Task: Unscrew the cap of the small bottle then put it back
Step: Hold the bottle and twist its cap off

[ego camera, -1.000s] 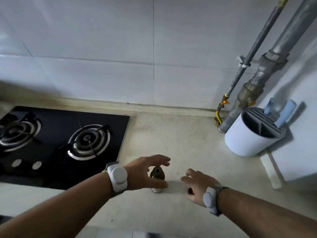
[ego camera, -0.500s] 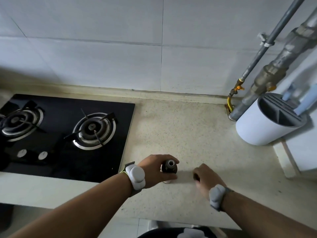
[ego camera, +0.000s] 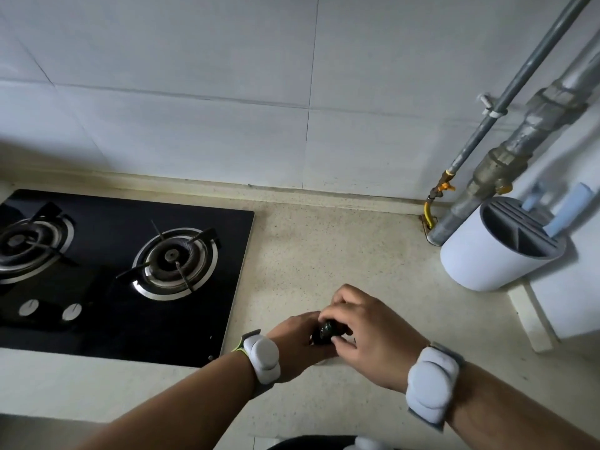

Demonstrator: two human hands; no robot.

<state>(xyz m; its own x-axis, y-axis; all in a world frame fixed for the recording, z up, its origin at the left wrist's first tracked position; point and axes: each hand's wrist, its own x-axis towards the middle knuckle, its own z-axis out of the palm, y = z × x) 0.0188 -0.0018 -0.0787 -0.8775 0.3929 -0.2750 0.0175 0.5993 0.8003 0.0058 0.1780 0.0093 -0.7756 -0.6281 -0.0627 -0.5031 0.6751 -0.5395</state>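
- Speckled beige stone countertop (ego camera: 341,254) ran under a white tiled wall (ego camera: 194,92); all places below are given from the countertop.
- Black glass two-burner gas hob (ego camera: 107,287) was set into the countertop's left part, with two round knobs near its front edge.
- Grey metal pipes (ego camera: 506,151) rose from the countertop's back right corner.
- White cylindrical utensil holder with a grey slotted top (ego camera: 490,254) stood on the right side, just in front of the pipes.
- Left hand (ego camera: 298,342) was over the front middle of the countertop, fingers wrapped around the body of the small dark bottle (ego camera: 321,340), a white wrist band (ego camera: 262,355) behind it.
- Right hand (ego camera: 367,332) was touching the left, fingertips pinched on the bottle's top; a matching band sat on that wrist.
- Small dark round cap (ego camera: 327,328) showed between the fingers; whether it was seated on the neck, cannot tell.
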